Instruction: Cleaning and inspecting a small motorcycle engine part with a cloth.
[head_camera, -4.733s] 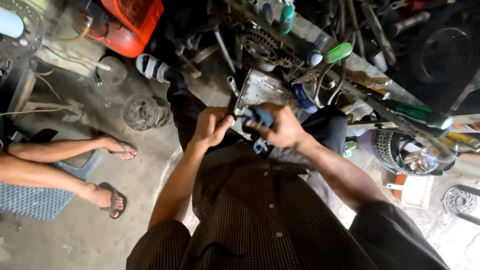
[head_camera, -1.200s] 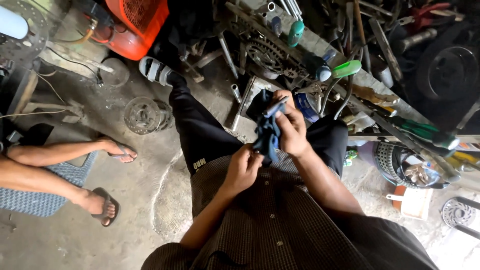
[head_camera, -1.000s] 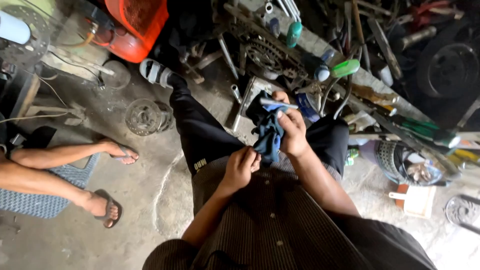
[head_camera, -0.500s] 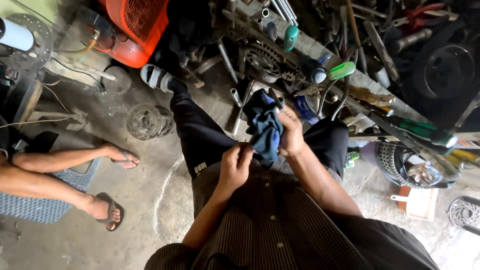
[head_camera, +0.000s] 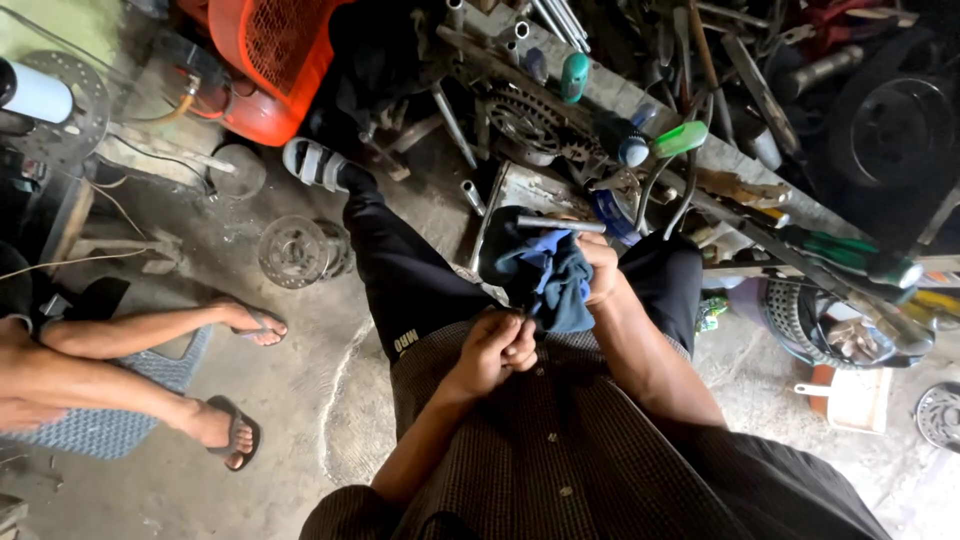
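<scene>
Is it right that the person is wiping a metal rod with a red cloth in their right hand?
Not quite. The cloth is blue, not red, as the head view shows. The right hand does hold it around the metal rod.

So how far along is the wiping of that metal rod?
Done: cannot tell; the thin grey metal rod shows no clear change. In hand: the right hand holds the rod in a crumpled blue cloth; the left hand pinches the cloth's lower edge. Left: the rod's bare top end is still uncovered.
</scene>
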